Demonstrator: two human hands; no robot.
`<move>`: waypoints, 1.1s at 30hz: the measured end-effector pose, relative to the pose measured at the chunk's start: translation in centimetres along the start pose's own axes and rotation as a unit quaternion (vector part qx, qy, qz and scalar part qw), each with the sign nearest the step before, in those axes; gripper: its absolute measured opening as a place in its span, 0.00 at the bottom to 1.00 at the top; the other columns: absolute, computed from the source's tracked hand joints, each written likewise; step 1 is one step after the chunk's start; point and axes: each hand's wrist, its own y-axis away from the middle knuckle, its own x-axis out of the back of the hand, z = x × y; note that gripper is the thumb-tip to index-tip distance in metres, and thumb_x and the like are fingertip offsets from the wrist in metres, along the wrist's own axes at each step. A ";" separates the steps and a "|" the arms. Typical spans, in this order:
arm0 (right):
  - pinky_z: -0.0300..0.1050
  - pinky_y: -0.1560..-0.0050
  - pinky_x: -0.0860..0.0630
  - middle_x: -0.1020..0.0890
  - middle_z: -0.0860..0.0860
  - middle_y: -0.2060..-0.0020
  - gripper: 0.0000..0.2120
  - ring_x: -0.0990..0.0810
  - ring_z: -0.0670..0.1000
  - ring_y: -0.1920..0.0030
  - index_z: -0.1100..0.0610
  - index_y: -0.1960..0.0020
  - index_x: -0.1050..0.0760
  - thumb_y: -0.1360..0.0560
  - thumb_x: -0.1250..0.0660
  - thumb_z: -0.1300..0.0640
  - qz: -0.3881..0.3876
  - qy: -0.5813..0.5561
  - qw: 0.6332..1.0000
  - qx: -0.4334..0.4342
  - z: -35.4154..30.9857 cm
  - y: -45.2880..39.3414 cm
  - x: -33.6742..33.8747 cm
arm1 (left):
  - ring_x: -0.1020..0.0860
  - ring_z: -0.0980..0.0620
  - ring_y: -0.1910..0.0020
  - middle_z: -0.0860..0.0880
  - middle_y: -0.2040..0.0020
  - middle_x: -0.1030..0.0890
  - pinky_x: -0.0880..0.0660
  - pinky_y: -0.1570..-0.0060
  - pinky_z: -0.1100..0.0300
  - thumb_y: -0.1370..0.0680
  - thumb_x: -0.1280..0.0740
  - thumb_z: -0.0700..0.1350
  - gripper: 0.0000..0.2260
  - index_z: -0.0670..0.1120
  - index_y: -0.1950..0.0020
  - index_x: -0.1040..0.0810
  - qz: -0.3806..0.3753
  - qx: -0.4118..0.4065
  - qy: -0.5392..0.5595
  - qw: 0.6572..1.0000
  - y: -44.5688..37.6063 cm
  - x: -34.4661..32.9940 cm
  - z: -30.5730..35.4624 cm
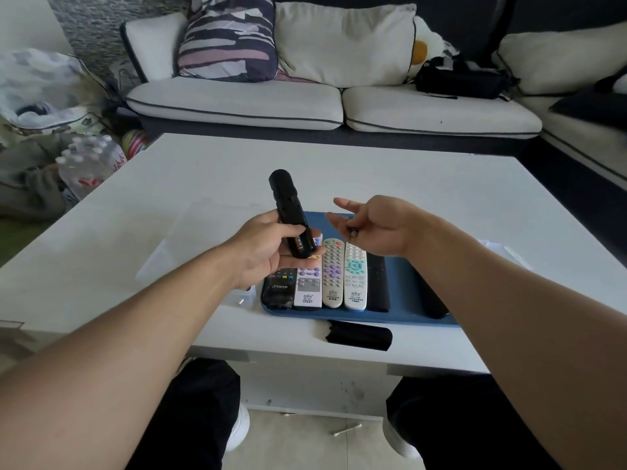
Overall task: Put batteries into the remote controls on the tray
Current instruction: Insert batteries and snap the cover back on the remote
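Left hand (268, 245) grips black remote (290, 212) tilted upright, open end nearest.

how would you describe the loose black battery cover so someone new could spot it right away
Find the white coffee table in front of the sofa, then the blue tray of remote controls near its front edge. The battery cover lies on the bare tabletop just in front of that tray. Unlike the remotes, it is off the tray, plain black with no buttons, and lies crosswise.
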 end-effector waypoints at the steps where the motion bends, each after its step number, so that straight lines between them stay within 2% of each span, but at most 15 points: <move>1: 0.41 0.49 0.19 0.23 0.66 0.40 0.24 0.19 0.56 0.45 0.64 0.33 0.27 0.21 0.53 0.77 -0.015 -0.001 1.000 0.004 0.0 0.2 -0.1 | 0.14 0.36 0.54 0.38 0.52 0.14 0.16 0.55 0.43 0.17 0.38 0.34 0.13 0.36 0.32 0.29 -0.003 -0.001 0.006 1.000 0.0 0.1 0.1; 5: 0.49 0.48 0.17 0.17 0.64 0.42 0.15 0.15 0.60 0.46 0.66 0.33 0.30 0.18 0.45 0.72 -0.059 0.037 0.997 0.021 0.0 1.3 -0.2 | 0.15 0.34 0.51 0.37 0.49 0.15 0.16 0.54 0.42 0.16 0.39 0.34 0.13 0.37 0.31 0.29 -0.009 0.001 0.020 1.000 0.0 0.3 0.1; 7: 0.50 0.47 0.17 0.15 0.59 0.44 0.12 0.14 0.58 0.47 0.63 0.35 0.29 0.17 0.42 0.67 -0.056 0.109 0.992 0.034 0.1 1.8 -0.4 | 0.15 0.33 0.51 0.37 0.49 0.14 0.16 0.53 0.42 0.16 0.40 0.34 0.13 0.37 0.31 0.29 -0.008 0.001 0.023 1.000 -0.1 0.4 0.1; 10: 0.48 0.42 0.20 0.15 0.53 0.43 0.11 0.16 0.53 0.43 0.62 0.36 0.27 0.17 0.38 0.61 -0.044 0.203 0.976 0.071 0.2 2.2 -0.4 | 0.15 0.33 0.51 0.37 0.50 0.14 0.16 0.54 0.42 0.16 0.41 0.34 0.13 0.37 0.31 0.29 -0.003 0.002 0.025 1.000 -0.1 0.4 0.1; 12: 0.47 0.41 0.21 0.15 0.51 0.43 0.09 0.18 0.52 0.41 0.60 0.41 0.23 0.20 0.33 0.58 -0.038 0.239 0.966 0.093 0.1 2.4 -0.3 | 0.15 0.35 0.52 0.38 0.49 0.14 0.16 0.55 0.43 0.16 0.40 0.35 0.13 0.38 0.31 0.28 0.001 0.001 0.021 1.000 -0.1 0.3 0.0; 15: 0.43 0.45 0.23 0.17 0.49 0.52 0.05 0.21 0.49 0.50 0.56 0.50 0.18 0.25 0.27 0.57 -0.032 0.288 0.949 0.125 0.2 2.5 -0.4 | 0.14 0.42 0.52 0.41 0.47 0.14 0.16 0.52 0.45 0.17 0.37 0.37 0.13 0.40 0.32 0.27 0.012 -0.013 -0.023 1.000 -0.2 0.2 0.0; 18: 0.39 0.55 0.21 0.17 0.52 0.56 0.04 0.22 0.47 0.59 0.56 0.51 0.18 0.26 0.26 0.61 -0.031 0.299 0.937 0.176 0.5 2.5 -0.3 | 0.14 0.46 0.53 0.44 0.47 0.13 0.16 0.52 0.48 0.17 0.35 0.39 0.13 0.42 0.33 0.26 0.019 -0.028 -0.057 0.998 -0.2 0.2 0.1; 19: 0.39 0.55 0.19 0.16 0.53 0.57 0.05 0.20 0.48 0.60 0.57 0.51 0.18 0.27 0.25 0.61 -0.018 0.325 0.924 0.202 0.7 2.5 -0.3 | 0.14 0.46 0.53 0.44 0.47 0.13 0.16 0.53 0.50 0.18 0.34 0.38 0.12 0.41 0.34 0.25 0.021 -0.031 -0.055 0.998 -0.2 0.2 0.1; 23: 0.51 0.47 0.17 0.13 0.53 0.60 0.07 0.14 0.51 0.60 0.57 0.49 0.18 0.26 0.24 0.60 0.021 0.455 0.848 0.272 1.5 2.5 -0.1 | 0.14 0.42 0.55 0.39 0.51 0.14 0.15 0.55 0.50 0.20 0.31 0.37 0.13 0.38 0.36 0.24 0.044 -0.048 -0.017 0.998 -0.2 -0.1 0.1; 26: 0.53 0.47 0.17 0.13 0.52 0.60 0.05 0.14 0.51 0.59 0.54 0.48 0.17 0.24 0.27 0.59 0.030 0.489 0.821 0.293 1.5 2.6 -0.2 | 0.14 0.41 0.56 0.38 0.51 0.15 0.16 0.53 0.49 0.21 0.31 0.36 0.12 0.37 0.38 0.24 0.055 -0.059 -0.002 0.997 -0.3 -0.3 0.1; 30: 0.52 0.49 0.17 0.13 0.50 0.62 0.05 0.14 0.46 0.62 0.53 0.47 0.18 0.22 0.29 0.59 0.028 0.522 0.795 0.309 1.6 2.7 -0.5 | 0.14 0.41 0.53 0.37 0.47 0.15 0.16 0.49 0.48 0.21 0.31 0.36 0.09 0.39 0.40 0.22 0.059 -0.073 -0.016 0.995 -0.3 -0.3 0.1; 33: 0.53 0.57 0.18 0.14 0.46 0.65 0.03 0.15 0.43 0.63 0.52 0.48 0.19 0.21 0.29 0.57 0.037 0.548 0.772 0.321 1.7 2.7 -0.6 | 0.14 0.41 0.54 0.37 0.47 0.15 0.16 0.52 0.50 0.21 0.31 0.35 0.07 0.40 0.43 0.21 0.064 -0.077 -0.011 0.995 -0.3 -0.3 0.1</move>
